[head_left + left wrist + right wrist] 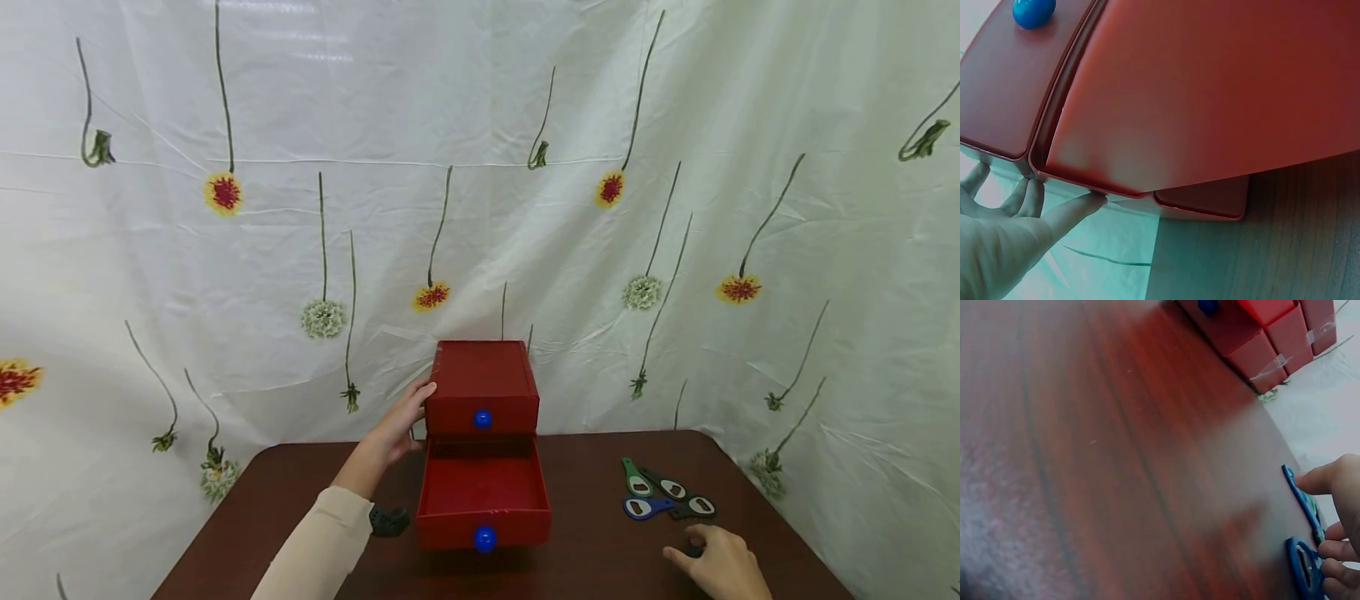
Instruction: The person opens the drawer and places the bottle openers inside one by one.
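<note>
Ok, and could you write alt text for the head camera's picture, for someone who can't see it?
A person's left fingers rest against the side of a red drawer unit with one drawer pulled out. At the right, the right fingers are near four bottle openers on a dark table; a white flower-patterned cloth hangs behind.

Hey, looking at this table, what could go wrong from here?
The open red drawer juts out from the boxy red drawer unit, so pressing it might tip the unit forward. The left hand touches the unit's side, so a push could shift it. Near the right hand, flat green, blue and black bottle openers lie close together, so picking one up might nudge others.
</note>
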Demonstrator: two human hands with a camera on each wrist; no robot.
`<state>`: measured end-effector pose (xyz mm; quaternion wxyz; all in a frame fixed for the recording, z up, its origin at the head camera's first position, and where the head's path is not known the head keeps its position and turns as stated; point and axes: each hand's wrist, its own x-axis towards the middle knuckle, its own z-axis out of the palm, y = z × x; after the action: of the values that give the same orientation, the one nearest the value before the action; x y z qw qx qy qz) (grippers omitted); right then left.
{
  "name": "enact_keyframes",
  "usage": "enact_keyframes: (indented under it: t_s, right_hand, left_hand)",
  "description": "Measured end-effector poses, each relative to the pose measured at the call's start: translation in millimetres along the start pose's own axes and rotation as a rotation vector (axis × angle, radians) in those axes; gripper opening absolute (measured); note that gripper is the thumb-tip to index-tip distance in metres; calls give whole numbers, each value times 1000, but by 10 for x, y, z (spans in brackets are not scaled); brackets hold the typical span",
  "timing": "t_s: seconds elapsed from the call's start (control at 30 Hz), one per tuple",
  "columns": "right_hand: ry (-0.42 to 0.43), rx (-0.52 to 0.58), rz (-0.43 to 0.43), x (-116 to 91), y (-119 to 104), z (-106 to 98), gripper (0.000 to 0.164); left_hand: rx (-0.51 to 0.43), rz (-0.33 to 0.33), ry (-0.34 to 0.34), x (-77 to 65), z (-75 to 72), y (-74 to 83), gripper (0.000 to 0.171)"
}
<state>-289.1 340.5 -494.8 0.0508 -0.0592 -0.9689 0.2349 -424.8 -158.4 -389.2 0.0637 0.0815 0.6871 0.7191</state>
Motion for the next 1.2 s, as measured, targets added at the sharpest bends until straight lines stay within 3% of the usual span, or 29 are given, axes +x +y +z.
enact_keyframes:
  t_s: [0.73,1.0,1.2]
  right_hand:
    - [-40,-95,18,-13,132,-7,71]
    - [-70,-62,16,21,81,9,49]
    - [-107,10,64,49,16,-1,30]
  left_hand:
    - [-21,0,-6,32,-10,-17,71]
    - [-10,5,-11,12,1,-2,71]
    - [-4,10,-11,-6,6,10,72]
